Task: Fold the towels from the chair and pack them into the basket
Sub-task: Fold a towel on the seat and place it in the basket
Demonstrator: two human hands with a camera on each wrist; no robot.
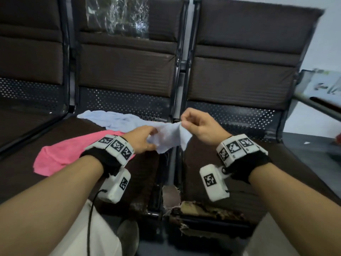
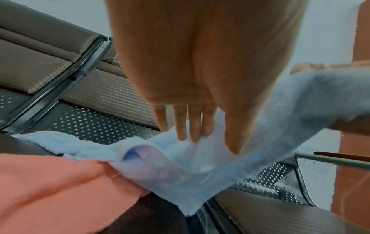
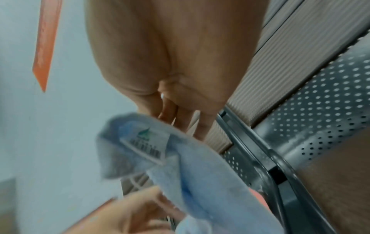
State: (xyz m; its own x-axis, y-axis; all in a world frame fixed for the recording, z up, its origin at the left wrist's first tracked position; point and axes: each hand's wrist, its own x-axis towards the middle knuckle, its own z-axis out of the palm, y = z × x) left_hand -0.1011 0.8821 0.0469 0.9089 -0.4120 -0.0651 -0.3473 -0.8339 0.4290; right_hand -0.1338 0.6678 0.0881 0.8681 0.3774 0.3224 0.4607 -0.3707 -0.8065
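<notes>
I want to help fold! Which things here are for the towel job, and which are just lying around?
For the job:
- blue towel, pinched by the right hand, touched by the left hand
- pink towel, lying on the chair seat

Just lying about:
- clear plastic wrap on the chair back
- shoe on the floor

A row of dark brown padded chairs (image 1: 127,74) with black metal frames and perforated metal at the back of each seat. On the middle seat lie a pink towel (image 1: 60,154) toward the front and a light blue towel (image 1: 118,121) behind it, overlapping it, with one end lifted off the seat.
</notes>
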